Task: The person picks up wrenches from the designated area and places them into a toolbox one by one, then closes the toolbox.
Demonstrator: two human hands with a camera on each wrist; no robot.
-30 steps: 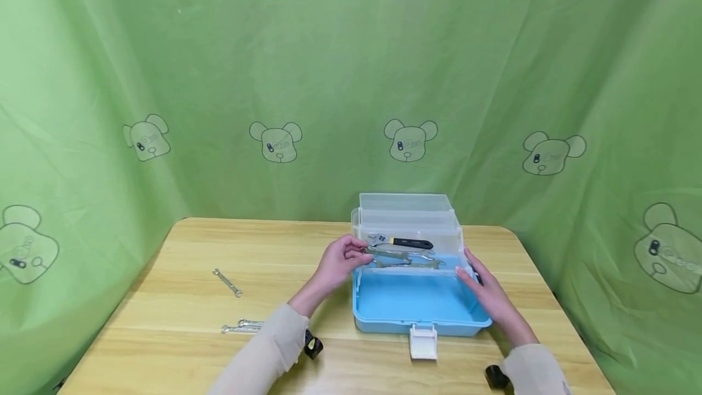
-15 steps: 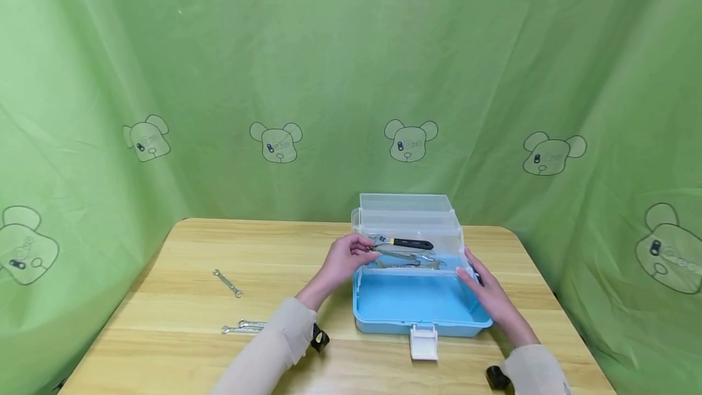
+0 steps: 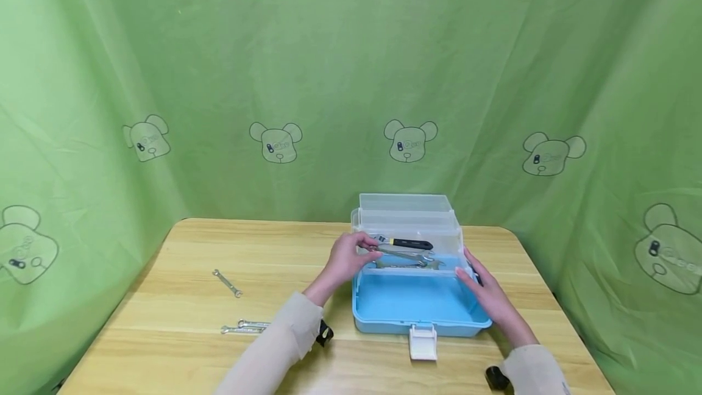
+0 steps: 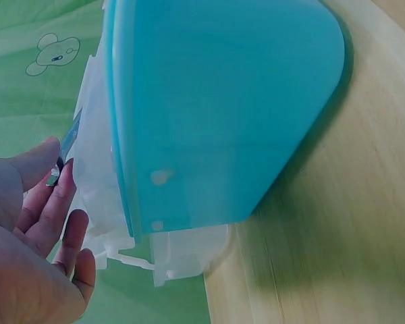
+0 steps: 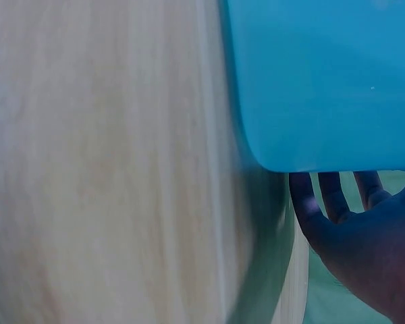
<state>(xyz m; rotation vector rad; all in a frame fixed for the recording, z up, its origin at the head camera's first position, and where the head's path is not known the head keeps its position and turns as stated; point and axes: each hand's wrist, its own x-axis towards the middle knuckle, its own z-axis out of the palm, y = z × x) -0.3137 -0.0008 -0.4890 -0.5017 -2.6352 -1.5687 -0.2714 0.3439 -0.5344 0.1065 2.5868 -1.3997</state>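
Observation:
My left hand [image 3: 345, 258] pinches an open-end wrench [image 3: 403, 255] between thumb and fingertips, over the clear tray [image 3: 378, 270] of a blue toolbox [image 3: 408, 297]. In the left wrist view the wrench [image 4: 70, 137] shows past the fingertips, beside the toolbox's blue side wall [image 4: 223, 121]. An adjustable wrench [image 3: 414, 244] with a black handle lies in the tray, along with several silver wrenches. My right hand [image 3: 490, 291] holds the toolbox at its right side, thumb at the tray's corner. Its fingers [image 5: 332, 196] run partly behind the box in the right wrist view.
One wrench [image 3: 227, 283] lies alone on the wooden table [image 3: 263, 242] at left. Nearer, more wrenches [image 3: 241, 330] lie together, partly hidden by the left sleeve. The toolbox's white latch [image 3: 423, 344] hangs at its front. A green curtain [image 3: 340, 78] surrounds the table.
My left hand has moved slightly right with the wrench, whose far end has shifted right over the tray. The right hand and the toolbox stay in place.

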